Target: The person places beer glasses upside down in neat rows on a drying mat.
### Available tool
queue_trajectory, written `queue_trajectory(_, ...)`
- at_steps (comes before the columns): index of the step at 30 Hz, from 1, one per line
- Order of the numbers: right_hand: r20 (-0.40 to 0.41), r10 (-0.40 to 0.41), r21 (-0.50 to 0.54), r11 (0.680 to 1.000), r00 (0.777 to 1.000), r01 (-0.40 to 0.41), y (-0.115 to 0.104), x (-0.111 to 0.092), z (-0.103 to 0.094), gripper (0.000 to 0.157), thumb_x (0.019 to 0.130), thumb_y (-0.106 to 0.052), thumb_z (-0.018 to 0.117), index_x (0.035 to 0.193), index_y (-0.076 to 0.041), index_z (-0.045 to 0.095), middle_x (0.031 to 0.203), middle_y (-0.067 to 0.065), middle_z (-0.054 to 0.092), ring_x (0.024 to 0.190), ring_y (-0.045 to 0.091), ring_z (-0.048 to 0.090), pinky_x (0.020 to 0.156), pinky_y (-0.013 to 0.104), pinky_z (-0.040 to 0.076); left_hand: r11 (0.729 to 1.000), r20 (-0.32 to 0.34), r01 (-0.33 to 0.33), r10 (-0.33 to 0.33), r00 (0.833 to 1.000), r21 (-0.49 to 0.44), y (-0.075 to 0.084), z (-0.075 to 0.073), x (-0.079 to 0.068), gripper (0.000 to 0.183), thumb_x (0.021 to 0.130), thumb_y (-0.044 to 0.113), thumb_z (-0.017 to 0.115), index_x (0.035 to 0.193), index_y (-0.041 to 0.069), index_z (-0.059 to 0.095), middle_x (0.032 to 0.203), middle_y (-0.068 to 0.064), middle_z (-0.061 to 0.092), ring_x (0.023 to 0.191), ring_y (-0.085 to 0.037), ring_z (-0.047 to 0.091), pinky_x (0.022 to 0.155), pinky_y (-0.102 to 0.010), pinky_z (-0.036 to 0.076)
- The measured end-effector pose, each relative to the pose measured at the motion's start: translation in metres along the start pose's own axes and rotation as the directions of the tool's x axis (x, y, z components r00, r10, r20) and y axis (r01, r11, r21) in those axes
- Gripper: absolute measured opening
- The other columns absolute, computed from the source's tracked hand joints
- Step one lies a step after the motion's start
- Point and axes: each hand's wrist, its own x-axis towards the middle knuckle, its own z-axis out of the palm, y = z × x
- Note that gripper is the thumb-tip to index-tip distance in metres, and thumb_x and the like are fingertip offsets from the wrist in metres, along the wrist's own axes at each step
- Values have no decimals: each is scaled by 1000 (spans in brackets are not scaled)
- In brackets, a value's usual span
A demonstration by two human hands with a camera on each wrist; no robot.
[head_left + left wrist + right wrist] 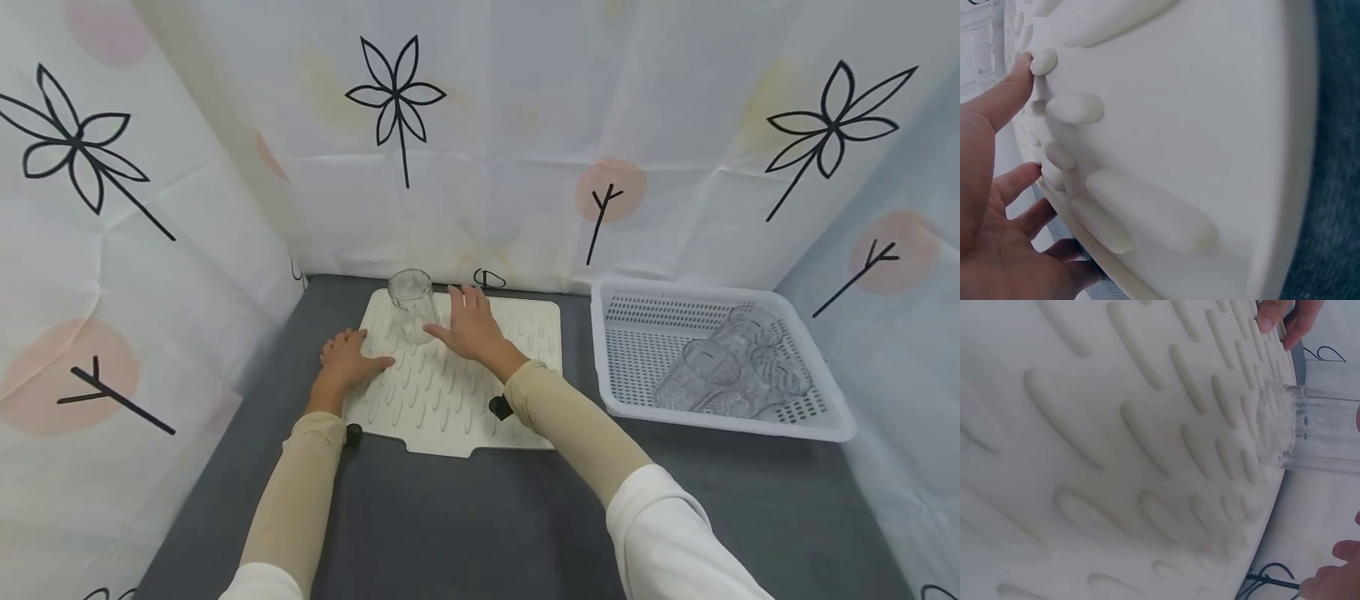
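Note:
A clear glass (411, 302) stands upright on the ribbed cream drying mat (465, 400), near its back left corner. My right hand (476, 325) is just right of the glass, fingers spread, its thumb beside the lower wall; whether the thumb touches it I cannot tell. The right wrist view shows the base of the glass (1316, 428) on the ridges, with fingertips (1347, 550) at the right edge. On the mat's left edge rests my left hand (345, 358), thumb over the top and fingers spread along the rim. Up close, the left hand (1004, 250) holds nothing.
A white perforated basket (637, 408) to the right of the mat holds several clear glasses (712, 362), lying tilted. Both stand on a dark grey tabletop (480, 525). Patterned white curtains (510, 108) hang behind and at both sides.

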Motion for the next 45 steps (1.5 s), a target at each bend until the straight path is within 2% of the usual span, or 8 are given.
queue_trajectory(11,-32,18,-108,994,999,-22,9,-18,-33,92,97,-74,44,164,-17,17,172,17,9,160,41,6,130,59,15,1000,-7,-10,10,1000,3,0,-1,0,97,93,55,66,162,3,22,167,-33,10,152,-58,6,123,-72,8)
queue_trajectory(20,-26,29,-114,993,999,-32,16,-31,-48,95,95,-77,42,166,-22,10,174,14,0,161,40,-2,130,61,7,1000,16,-15,15,1000,8,-1,-4,-4,98,93,55,66,162,1,22,166,-35,10,151,-60,6,123,-71,9)
queue_trajectory(29,-16,30,-134,990,999,-32,23,-42,-62,95,95,-78,40,166,-25,7,174,12,-7,161,39,-8,129,63,5,999,-3,-35,35,999,6,-1,-2,-2,97,93,56,65,161,1,23,165,-34,14,150,-59,11,122,-70,12)
queue_trajectory(37,-22,17,-114,993,1000,-19,29,-57,-74,94,95,-76,44,166,-23,11,174,14,-3,161,40,-6,128,65,5,999,-10,-30,30,999,22,-1,0,-1,96,94,55,65,161,1,24,165,-34,15,150,-59,12,122,-70,12)
queue_trajectory(45,-51,-5,-114,993,999,0,42,-70,-86,97,95,-73,48,166,-21,9,174,14,-3,161,41,-4,127,67,5,999,16,-37,37,999,34,3,-3,0,98,93,56,65,162,1,22,165,-35,14,149,-60,12,121,-71,15)
